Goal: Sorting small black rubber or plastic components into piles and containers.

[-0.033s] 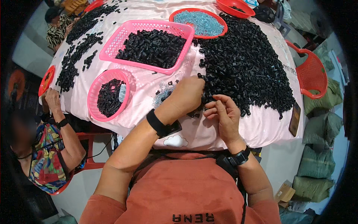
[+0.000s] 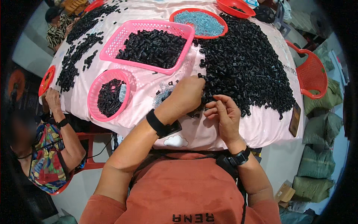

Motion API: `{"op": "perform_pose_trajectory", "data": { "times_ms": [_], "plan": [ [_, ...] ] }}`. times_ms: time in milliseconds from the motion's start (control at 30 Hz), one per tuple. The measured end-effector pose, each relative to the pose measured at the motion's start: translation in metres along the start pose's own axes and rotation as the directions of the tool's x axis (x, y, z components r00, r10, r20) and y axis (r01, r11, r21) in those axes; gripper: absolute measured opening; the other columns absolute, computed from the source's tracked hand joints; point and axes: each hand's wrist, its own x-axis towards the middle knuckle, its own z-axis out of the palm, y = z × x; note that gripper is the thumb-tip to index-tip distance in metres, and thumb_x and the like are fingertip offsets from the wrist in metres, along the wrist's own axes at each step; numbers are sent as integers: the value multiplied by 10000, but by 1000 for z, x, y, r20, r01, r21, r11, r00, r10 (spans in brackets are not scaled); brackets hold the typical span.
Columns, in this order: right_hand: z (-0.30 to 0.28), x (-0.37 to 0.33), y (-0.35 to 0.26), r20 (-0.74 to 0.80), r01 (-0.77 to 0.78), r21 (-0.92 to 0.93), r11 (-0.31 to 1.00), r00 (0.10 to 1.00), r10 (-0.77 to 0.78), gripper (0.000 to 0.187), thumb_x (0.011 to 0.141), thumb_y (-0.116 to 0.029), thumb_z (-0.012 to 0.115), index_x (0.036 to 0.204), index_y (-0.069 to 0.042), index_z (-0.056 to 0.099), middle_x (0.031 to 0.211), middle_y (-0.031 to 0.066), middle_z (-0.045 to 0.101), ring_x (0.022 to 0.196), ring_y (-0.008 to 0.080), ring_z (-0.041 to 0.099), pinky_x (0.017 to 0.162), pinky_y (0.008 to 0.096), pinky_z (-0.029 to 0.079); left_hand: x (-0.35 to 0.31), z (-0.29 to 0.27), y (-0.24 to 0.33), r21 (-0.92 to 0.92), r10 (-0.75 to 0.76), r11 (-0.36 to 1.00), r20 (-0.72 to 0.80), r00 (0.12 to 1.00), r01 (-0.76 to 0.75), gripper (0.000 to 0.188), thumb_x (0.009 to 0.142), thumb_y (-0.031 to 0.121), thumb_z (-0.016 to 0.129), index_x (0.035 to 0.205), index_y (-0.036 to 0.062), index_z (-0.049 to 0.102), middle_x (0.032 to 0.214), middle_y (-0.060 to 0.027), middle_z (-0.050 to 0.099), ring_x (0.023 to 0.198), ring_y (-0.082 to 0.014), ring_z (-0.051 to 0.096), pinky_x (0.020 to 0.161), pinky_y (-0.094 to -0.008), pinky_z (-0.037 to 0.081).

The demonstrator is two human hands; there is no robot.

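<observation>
Near the middle of the frame, the person's left hand [image 2: 188, 93] is bent over the near left edge of a broad pile of black pieces [image 2: 246, 63], its fingers curled inward with the back of the hand upward; a black piece shows right at the fingertips, but whether they grip it cannot be told. Just to its right and lower, the right hand [image 2: 226, 117] is at the pile's near edge, fingers half bent and the thumb raised close to the forefinger; whether anything sits between them cannot be made out. The pile spreads from the centre to the upper right over a pale pink cloth [image 2: 257, 128]. A small heap of clear bits [image 2: 160, 98] lies just left of the left hand, partly hidden by it. In the upper centre, a pink rectangular basket [image 2: 113, 41] holds many more black pieces, and beside it a red bowl [image 2: 223, 30] is filled with clear bluish bits [image 2: 199, 23]. Left of centre, a round pink basket [image 2: 94, 95] contains black pieces and a white label. More black pieces [image 2: 80, 46] are strewn across the upper left. A phone [image 2: 294, 119] lies at the cloth's right edge, near a red chair [image 2: 313, 76]. At the left edge sits a co-worker [image 2: 52, 149], one hand raised near a small red dish [image 2: 41, 85]; stuffed sacks [image 2: 317, 162] line the right side.
</observation>
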Motion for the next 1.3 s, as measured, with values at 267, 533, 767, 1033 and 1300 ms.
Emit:
{"op": "perform_pose_trajectory", "data": {
  "times_ms": [267,533,767,1033,1300],
  "plan": [
    [-2,0,4,-32,30,28,999,999,-29,214,1025,-139,502,1191,-20,563,1052,113,662,752,134,693,603,200,541,-3,-14,-7,0,40,999,0,999,-40,101,772,24,606,834,-14,677,851,-224,648,853,-396,635,769,-465,496],
    [-1,0,3,-50,40,1,999,998,-39,210,1022,-138,509,1182,-17,570,1057,113,659,763,139,697,608,205,550,-5,-26,-18,58,-13,998,49,999,11,113,761,23,616,826,-20,698,851,-219,655,852,-390,642,778,-455,502],
    [0,0,3,-40,52,-4,999,998,-52,204,1014,-124,522,1172,-5,575,1046,115,660,766,139,697,611,205,552,-2,-19,-11,41,24,999,41,999,-26,117,767,24,612,830,-16,702,852,-225,660,849,-390,647,782,-459,504],
    [0,0,4,-38,59,4,998,998,-58,193,1004,-109,537,1159,-3,577,1035,112,664,767,132,695,611,205,552,12,-6,-19,-2,74,997,-80,994,-74,145,757,22,608,871,-9,691,849,-243,659,856,-409,648,776,-475,503],
    [1,0,4,-36,52,-20,998,998,-53,183,1001,-97,539,1149,1,582,1027,109,666,763,127,690,603,202,547,15,3,-13,33,86,996,-70,994,-84,157,763,21,611,907,-7,667,835,-245,645,856,-427,637,771,-482,497]
  ]
}}
